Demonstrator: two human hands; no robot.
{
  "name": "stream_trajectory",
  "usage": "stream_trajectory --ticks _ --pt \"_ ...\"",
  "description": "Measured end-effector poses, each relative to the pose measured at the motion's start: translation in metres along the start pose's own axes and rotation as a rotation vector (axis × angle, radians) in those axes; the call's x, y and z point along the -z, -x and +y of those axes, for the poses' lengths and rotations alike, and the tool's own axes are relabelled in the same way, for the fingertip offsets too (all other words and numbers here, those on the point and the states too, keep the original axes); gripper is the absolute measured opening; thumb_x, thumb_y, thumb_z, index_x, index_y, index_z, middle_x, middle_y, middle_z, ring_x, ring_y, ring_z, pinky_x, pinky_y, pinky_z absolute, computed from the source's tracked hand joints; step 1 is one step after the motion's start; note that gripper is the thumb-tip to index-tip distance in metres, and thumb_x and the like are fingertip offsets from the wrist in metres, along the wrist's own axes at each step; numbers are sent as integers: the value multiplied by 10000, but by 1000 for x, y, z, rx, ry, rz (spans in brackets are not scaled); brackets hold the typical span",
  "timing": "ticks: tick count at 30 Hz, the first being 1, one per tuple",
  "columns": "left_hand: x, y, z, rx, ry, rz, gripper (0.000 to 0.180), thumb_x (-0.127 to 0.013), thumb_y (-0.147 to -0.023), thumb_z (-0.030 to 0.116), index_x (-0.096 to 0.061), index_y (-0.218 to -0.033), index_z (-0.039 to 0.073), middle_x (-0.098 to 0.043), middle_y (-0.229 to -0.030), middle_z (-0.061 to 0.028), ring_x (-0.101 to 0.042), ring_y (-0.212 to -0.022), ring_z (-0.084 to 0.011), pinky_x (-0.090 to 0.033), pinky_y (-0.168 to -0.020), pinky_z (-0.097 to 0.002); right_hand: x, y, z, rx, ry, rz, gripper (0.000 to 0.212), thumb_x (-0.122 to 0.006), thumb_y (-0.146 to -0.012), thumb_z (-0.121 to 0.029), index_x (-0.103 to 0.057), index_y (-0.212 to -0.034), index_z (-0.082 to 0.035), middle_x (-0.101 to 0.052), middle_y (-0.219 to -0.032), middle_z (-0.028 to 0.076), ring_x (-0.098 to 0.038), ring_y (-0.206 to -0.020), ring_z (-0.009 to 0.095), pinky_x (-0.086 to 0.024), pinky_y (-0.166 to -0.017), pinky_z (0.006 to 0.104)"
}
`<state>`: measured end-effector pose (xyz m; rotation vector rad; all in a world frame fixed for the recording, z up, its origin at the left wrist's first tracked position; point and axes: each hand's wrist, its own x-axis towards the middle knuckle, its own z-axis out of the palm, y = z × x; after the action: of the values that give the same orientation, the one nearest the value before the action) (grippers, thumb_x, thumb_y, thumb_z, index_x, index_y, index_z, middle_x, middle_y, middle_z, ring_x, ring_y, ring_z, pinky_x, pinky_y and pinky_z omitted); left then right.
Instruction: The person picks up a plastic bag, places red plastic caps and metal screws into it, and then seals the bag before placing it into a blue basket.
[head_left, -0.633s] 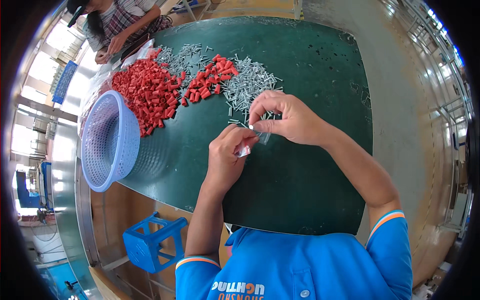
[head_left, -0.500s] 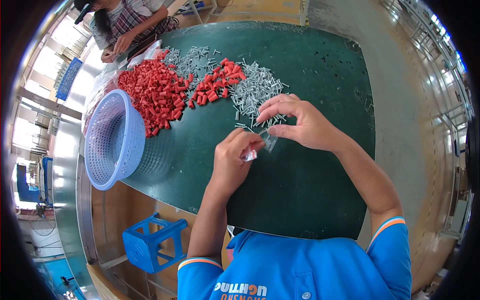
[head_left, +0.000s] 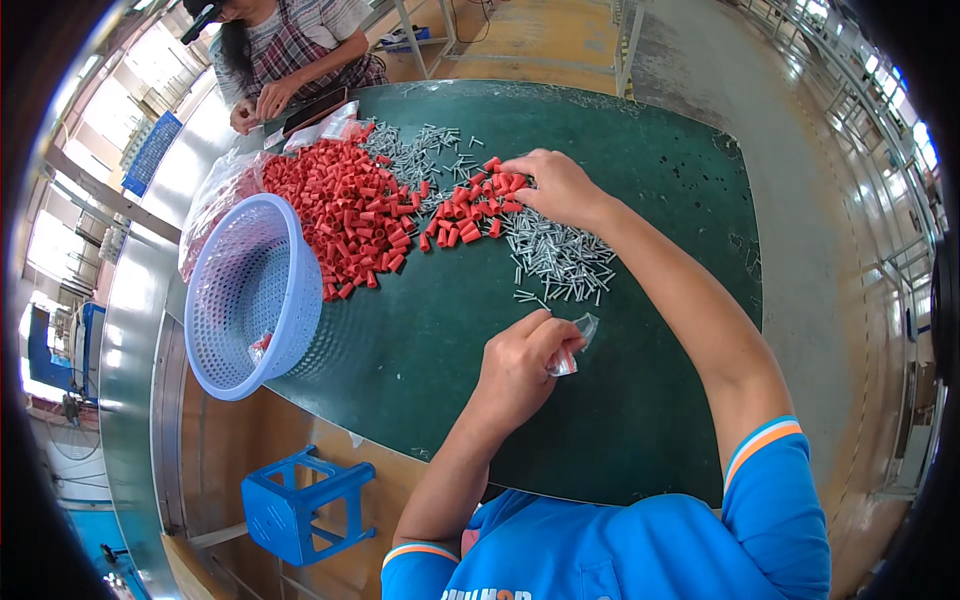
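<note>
A green desk, scuffed along its far edge, is bordered on the right by a grey floor. A blue stool is placed at the near left, and a co-worker is seen at the far left corner. A perforated basket is positioned at the desk's left edge, beside the large red pile. The clear bag is pinched in the left hand, over the desk, just nearer than the screws. Compared with the earlier frame, the right hand has been moved from the bag to the smaller red group; its fingers are slightly parted, and whether a piece is gripped cannot be told.
</note>
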<state>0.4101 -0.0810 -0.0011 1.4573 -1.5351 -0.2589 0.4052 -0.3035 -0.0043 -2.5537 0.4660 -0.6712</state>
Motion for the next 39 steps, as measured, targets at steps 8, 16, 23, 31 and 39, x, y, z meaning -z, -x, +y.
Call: stream_trajectory --ticks 8,16,23,31,39 --pt "6 -1 -3 -3 3 10 152 -662 -670 -47 -571 -779 6 -523 -658 -87 -540 -563 -227 -424 -499 -300 2 4 -7 67 149 -105 181 -635 -704 -93 -653 -884 -81 -618 -868 157 -591 -846 308 -472 -738 386" --pt "2 -1 -4 11 -26 19 161 -655 -663 -80 -561 -776 -15 -540 -682 -105 -554 -590 -221 -444 -532 -290 0 10 -3 140 206 -2 110 -601 -697 -60 -641 -799 -68 -624 -792 152 -605 -797 305 -472 -688 405" --pt "2 -3 -7 1 -40 60 128 -644 -693 -66 -564 -776 -12 -543 -689 -103 -548 -593 -213 -434 -537 -289 23 25 -17 2 18 19 158 -598 -705 -45 -654 -850 -19 -641 -750 132 -621 -691 227 -476 -651 325" --pt "7 0 -5 -34 -96 71 154 -639 -667 -65 -562 -785 -3 -563 -716 -112 -576 -636 -258 -453 -566 -310 38 50 -31 -273 -271 81 186 -578 -800 -139 -638 -893 10 -621 -704 49 -538 -603 85 -434 -557 229" --pt "5 0 1 -32 -127 6 180 -623 -642 -34 -586 -798 46 -573 -737 -84 -585 -672 -270 -462 -581 -326 38 43 -32 -362 -166 5 216 -490 -740 -134 -650 -831 -21 -639 -767 135 -607 -647 219 -464 -613 315"
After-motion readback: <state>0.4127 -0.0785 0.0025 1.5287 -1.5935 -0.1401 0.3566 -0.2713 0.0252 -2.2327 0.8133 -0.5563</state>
